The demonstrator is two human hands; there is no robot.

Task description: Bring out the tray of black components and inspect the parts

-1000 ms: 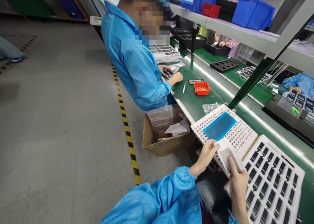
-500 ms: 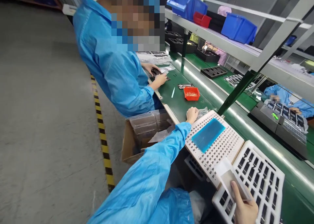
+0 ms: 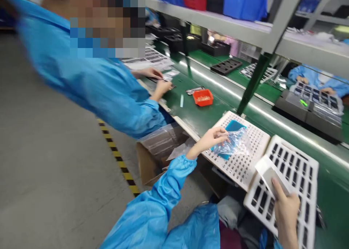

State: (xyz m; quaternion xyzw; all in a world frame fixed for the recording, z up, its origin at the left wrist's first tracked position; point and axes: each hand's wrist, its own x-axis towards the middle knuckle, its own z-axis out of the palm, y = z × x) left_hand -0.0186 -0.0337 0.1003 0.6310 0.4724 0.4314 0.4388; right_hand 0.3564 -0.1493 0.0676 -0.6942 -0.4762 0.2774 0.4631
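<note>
My left hand (image 3: pixel 211 139) is closed on a crumpled clear plastic bag (image 3: pixel 238 141), held above a white perforated board (image 3: pixel 253 132). Through the bag shows a blue film sheet (image 3: pixel 233 126) lying on that board, among rows of small dark parts. My right hand (image 3: pixel 286 203) grips a flat stack of sheets (image 3: pixel 274 180), whitish with a grey-brown face, thumb on top. Beneath it lies a white foam tray (image 3: pixel 313 190) with rows of black parts in its slots.
To the left a co-worker in a blue smock (image 3: pixel 95 85) handles a dark part. A red bin (image 3: pixel 203 97) of small pieces stands on the green bench (image 3: pixel 188 114). An open cardboard box (image 3: pixel 145 163) sits below the bench edge. A green post (image 3: pixel 253 83) rises behind the board.
My left hand has lifted the plastic bag off the bench and brought it right, over the blue sheet. My right hand still holds the sheets over the tray. The view has shifted.
</note>
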